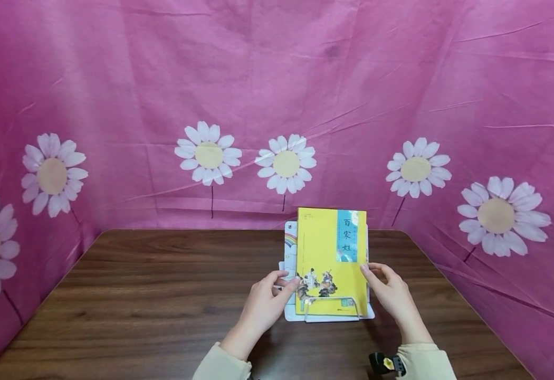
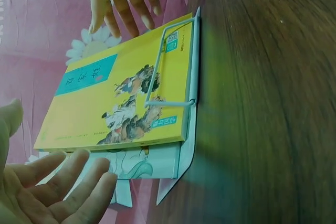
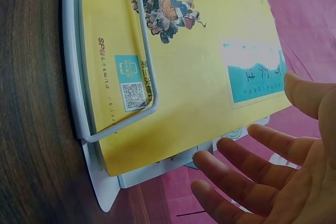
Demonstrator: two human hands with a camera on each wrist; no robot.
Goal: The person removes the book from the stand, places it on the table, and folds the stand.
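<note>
A yellow book [image 1: 324, 264] with a blue title panel and painted figures leans upright on a white book stand [image 1: 291, 315]. A bent wire holder [image 3: 148, 51] crosses the lower part of its cover. My left hand [image 1: 265, 300] is beside the book's left edge, fingers relaxed and spread in the left wrist view. At the right edge is my right hand [image 1: 393, 295], its fingers extended and apart from the cover in the right wrist view. Neither hand grips anything. Behind the book, a pale panel with a rainbow drawing [image 1: 290, 248] shows; the rest of it is hidden.
The stand is on a dark wood-grain table [image 1: 163, 295], near its far edge. Pink cloth [image 1: 258, 63] printed with white daisies hangs around the back and sides. A black band [image 1: 385, 364] is by the right sleeve.
</note>
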